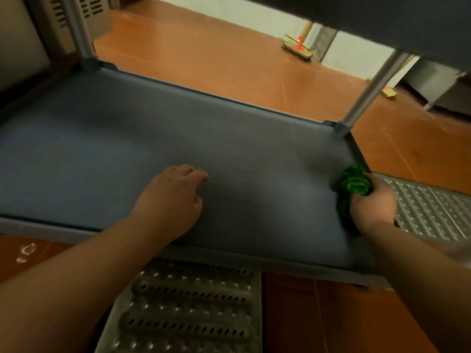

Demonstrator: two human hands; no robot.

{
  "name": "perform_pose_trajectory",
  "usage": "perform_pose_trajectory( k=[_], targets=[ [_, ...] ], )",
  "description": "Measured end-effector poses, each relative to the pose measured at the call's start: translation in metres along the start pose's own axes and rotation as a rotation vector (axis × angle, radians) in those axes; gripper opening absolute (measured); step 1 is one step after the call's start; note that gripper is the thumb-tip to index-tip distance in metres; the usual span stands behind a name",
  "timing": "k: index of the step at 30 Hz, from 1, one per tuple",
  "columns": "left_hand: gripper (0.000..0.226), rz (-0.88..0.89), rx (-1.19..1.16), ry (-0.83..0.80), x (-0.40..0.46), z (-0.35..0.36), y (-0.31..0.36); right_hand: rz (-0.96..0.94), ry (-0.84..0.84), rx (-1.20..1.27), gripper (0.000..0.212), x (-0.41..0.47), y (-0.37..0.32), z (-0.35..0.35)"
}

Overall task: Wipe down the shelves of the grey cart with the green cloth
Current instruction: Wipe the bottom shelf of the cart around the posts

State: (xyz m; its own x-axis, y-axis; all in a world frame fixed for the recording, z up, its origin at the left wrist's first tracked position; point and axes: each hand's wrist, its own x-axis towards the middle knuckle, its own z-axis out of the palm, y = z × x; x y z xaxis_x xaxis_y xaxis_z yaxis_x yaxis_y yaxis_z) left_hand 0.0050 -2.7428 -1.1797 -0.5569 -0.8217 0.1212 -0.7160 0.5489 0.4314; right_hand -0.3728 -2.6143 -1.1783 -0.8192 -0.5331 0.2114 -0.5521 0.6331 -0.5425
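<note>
The grey cart's lower shelf (102,154) fills the middle of the head view, with a raised rim and metal posts at its far corners. An upper shelf (382,19) overhangs at the top right. My right hand (373,202) is shut on the bunched green cloth (353,184), pressed against the shelf at its right edge near the front corner. My left hand (173,197) rests on the shelf near its middle front, fingers loosely curled and holding nothing.
A perforated metal floor grate (188,307) lies below the shelf's front edge and another section (433,212) to the right. The floor (216,54) is orange-brown. A broom head (297,48) lies by the far wall. A vented cabinet (76,14) stands at top left.
</note>
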Motion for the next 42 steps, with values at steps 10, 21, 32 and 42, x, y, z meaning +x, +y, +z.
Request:
perform_pose_trajectory(
  k=[10, 21, 32, 42],
  targets=[
    [0.046, -0.061, -0.04, -0.002, 0.002, -0.001, -0.02, 0.126, -0.091, -0.048, 0.059, 0.019, -0.024, 0.015],
    [0.052, -0.041, 0.034, 0.07, 0.001, -0.035, -0.082, -0.015, -0.218, -0.113, 0.072, 0.021, -0.096, 0.098],
    [0.055, -0.16, 0.022, 0.082, 0.004, -0.064, -0.135, -0.239, -0.291, 0.047, 0.058, -0.059, -0.236, 0.156],
    [0.054, -0.292, 0.023, 0.148, -0.033, -0.098, -0.167, -0.457, -0.472, 0.142, 0.065, -0.136, -0.344, 0.212]
  ],
)
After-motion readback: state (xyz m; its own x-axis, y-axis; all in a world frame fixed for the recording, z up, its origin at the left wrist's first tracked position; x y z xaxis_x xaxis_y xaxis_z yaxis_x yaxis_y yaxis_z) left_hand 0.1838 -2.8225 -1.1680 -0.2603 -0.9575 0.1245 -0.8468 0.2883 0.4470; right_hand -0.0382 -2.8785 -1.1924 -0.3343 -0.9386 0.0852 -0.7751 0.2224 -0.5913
